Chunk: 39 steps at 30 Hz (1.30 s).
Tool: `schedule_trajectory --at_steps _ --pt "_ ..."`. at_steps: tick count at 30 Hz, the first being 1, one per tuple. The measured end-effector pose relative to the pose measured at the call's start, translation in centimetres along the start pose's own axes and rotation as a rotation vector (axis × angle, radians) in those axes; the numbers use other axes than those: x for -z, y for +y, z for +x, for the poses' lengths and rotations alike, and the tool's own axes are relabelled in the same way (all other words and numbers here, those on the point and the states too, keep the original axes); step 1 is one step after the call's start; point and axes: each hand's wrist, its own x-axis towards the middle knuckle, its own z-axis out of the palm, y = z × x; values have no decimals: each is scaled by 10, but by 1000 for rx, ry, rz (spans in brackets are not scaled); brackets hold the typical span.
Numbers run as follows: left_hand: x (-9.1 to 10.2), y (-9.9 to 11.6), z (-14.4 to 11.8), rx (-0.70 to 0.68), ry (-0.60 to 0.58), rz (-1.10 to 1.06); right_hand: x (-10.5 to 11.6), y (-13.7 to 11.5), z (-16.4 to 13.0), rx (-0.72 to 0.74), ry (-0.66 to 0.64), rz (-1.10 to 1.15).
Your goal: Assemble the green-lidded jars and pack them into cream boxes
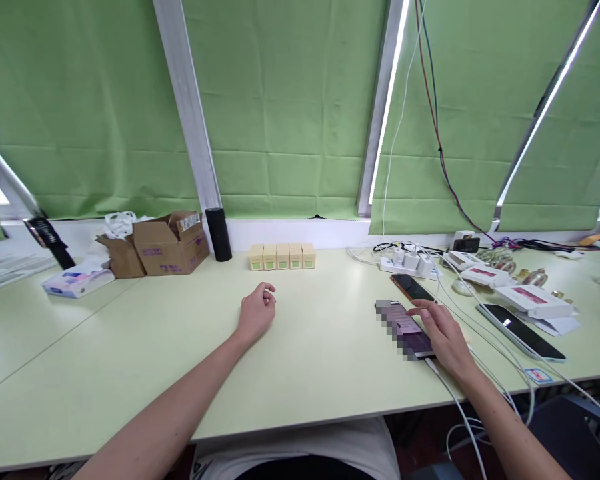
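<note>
My left hand [258, 309] rests on the pale table with its fingers loosely curled in, and nothing shows in it. Behind it stands a row of several small cream boxes [283, 257] with green labels, pressed side by side. On the right, my right hand [441, 335] reaches over a smartphone [409, 329] lying flat with its screen lit. The index finger is at the screen while the other fingers are apart, and the hand does not grip the phone. A white cable [443, 380] is plugged into the phone's near end. Part of the phone is blurred by pixel blocks.
A second phone [413, 288] lies just behind, and another phone [523, 331] sits farther right among white boxes [534, 300]. A power strip [410, 265] with loose cables is at the back. To the left are a cardboard box [167, 250], black cylinder [219, 235] and tissue pack [77, 280].
</note>
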Motion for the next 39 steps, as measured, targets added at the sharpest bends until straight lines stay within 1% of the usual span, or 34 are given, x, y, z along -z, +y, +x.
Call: schedule_trajectory --at_steps 7,13,20,28,39 --pt "1 2 0 -19 6 18 0 1 0 -17 -49 -6" --pt "2 5 -2 4 -1 13 0 -3 0 -43 -87 -48" --pt "1 2 -1 -11 4 12 -2 -1 2 -37 -125 -46" --pt "1 2 0 -13 1 18 -6 5 3 -1 -124 -33" --pt "2 2 -1 -2 -9 24 -7 2 1 -40 -148 3"
